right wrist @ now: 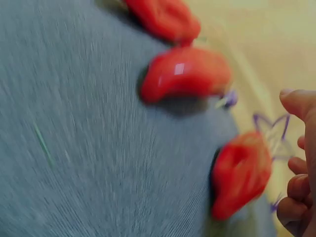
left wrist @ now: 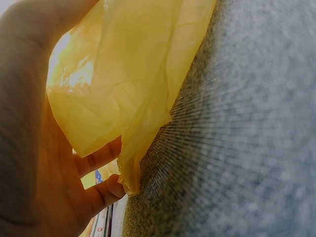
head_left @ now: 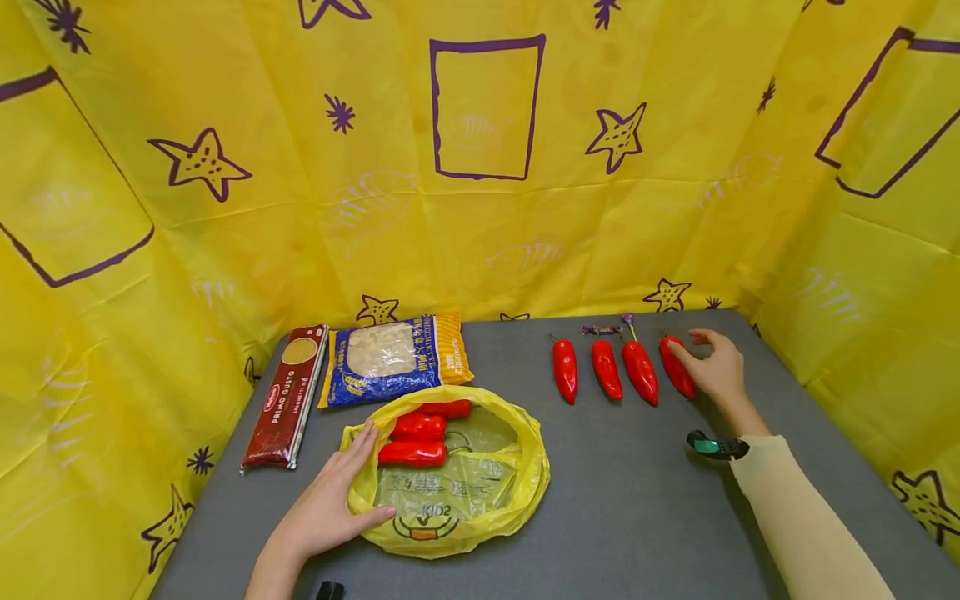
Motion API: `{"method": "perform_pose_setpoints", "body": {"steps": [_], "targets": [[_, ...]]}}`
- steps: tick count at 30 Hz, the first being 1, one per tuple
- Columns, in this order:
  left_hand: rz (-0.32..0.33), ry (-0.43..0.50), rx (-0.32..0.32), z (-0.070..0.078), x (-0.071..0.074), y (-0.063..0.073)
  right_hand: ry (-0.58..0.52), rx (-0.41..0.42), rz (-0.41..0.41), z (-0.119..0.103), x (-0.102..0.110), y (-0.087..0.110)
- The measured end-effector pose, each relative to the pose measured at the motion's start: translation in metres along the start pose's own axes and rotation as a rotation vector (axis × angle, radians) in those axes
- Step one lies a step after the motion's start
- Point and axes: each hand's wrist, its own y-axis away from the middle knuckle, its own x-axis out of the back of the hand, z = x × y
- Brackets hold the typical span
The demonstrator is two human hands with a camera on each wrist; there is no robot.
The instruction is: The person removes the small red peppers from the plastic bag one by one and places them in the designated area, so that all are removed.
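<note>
Step in hand, as I read it: picking up the rightmost pepper [head_left: 682, 377]. It lies on the grey table [head_left: 600, 508], at the end of a row with three more: first [head_left: 566, 371], second [head_left: 607, 371], third [head_left: 640, 373]. I have the right hand [head_left: 716, 367] right at it, thumb and fingers parted, fingers loosely bent. No hold yet: the right wrist view shows a gap between digits and pepper.

Left hand [head_left: 330, 504] spread wide along the near-left side of the yellow bag [head_left: 534, 500], thumb over the rim, fingers against the outside. I'd call it bracing, not a clench. Bag stands open, three red peppers [head_left: 412, 454] inside at its left.

Next move, my judgement: bring thumb and fingertips together around the pepper's middle, mind its neighbour, lift straight. Skin looks glossy; may slip.

Surface: candy [head_left: 602, 330] and a purple-topped stick [head_left: 628, 320] behind the row. Far left, a red pack [head_left: 288, 400] and a blue-and-yellow pasta pack [head_left: 397, 358].

Room: yellow curtain [head_left: 487, 217] on three sides, purple starfish and frames drawn on it.
</note>
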Motion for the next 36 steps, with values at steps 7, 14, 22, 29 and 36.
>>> {"method": "perform_pose_setpoints", "body": {"steps": [7,14,22,29,36], "targets": [[0.011,-0.004,-0.009,0.000,0.000,0.000,-0.014,0.081,-0.025,-0.058,0.006,0.021],[0.000,0.007,-0.002,0.000,0.001,0.001,-0.202,0.217,-0.074,-0.119,-0.014,0.052],[0.000,0.004,-0.003,0.001,0.001,0.001,-0.361,0.345,-0.203,-0.172,-0.053,0.096],[-0.008,0.007,0.004,0.001,0.001,0.001,-0.449,0.454,-0.297,-0.214,-0.079,0.123],[-0.018,0.021,0.007,0.000,0.000,0.001,-0.521,0.632,-0.309,-0.253,-0.096,0.140]]}}
